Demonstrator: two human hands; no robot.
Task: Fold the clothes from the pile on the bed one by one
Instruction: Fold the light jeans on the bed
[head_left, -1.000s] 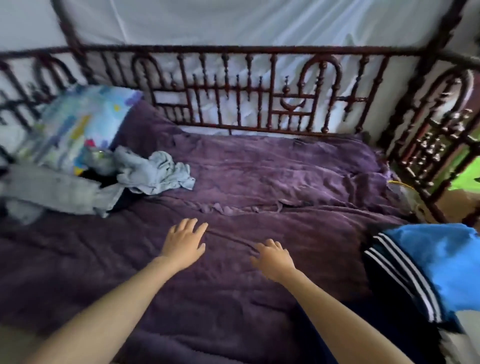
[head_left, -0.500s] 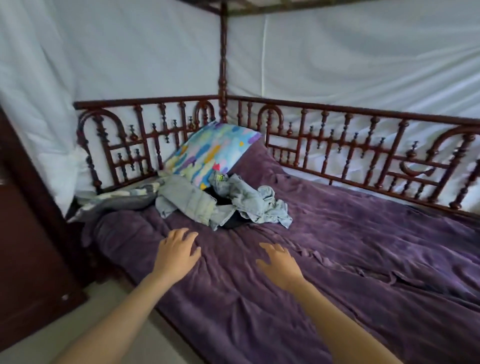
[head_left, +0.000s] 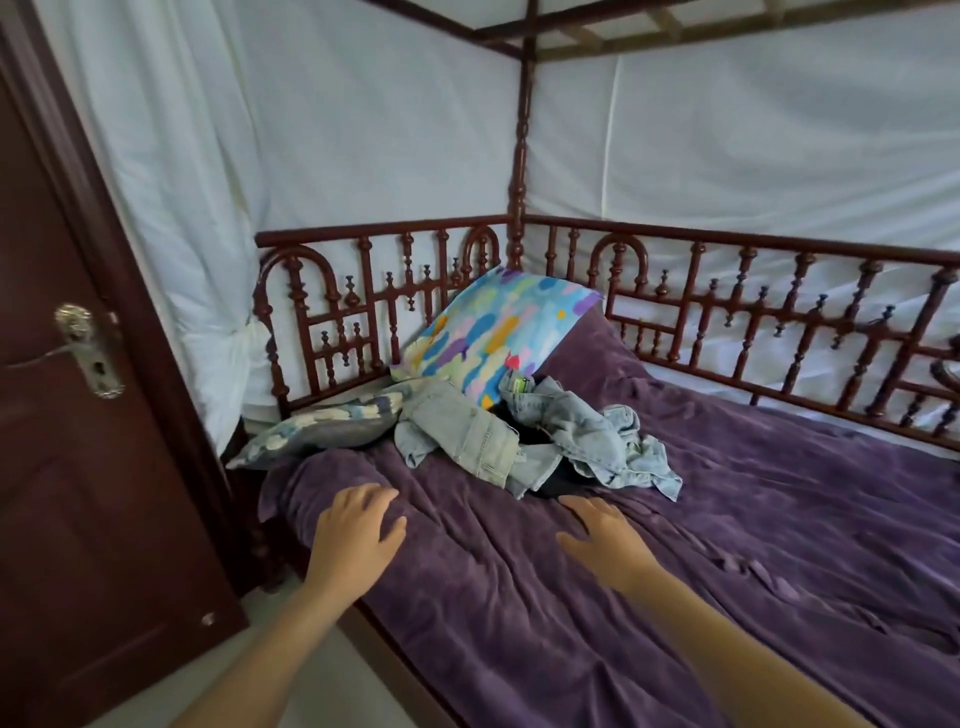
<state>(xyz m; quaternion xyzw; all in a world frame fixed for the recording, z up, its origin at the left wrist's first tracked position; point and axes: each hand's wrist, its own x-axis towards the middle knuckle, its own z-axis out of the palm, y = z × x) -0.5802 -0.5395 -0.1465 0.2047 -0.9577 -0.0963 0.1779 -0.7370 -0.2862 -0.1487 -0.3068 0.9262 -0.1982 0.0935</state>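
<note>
Pale-blue crumpled denim clothes pile (head_left: 488, 441) all unfolded, task seemingly unstarted; left hand (head_left: 358, 535) and right hand (head_left: 602, 540) near pile, fingers spread, empty.

Bare purple blanket (head_left: 727, 519) lies open before the denim pile (head_left: 524, 441) — pillows (head_left: 498, 332) and carved railing (head_left: 779, 322) hem its far side.
</note>
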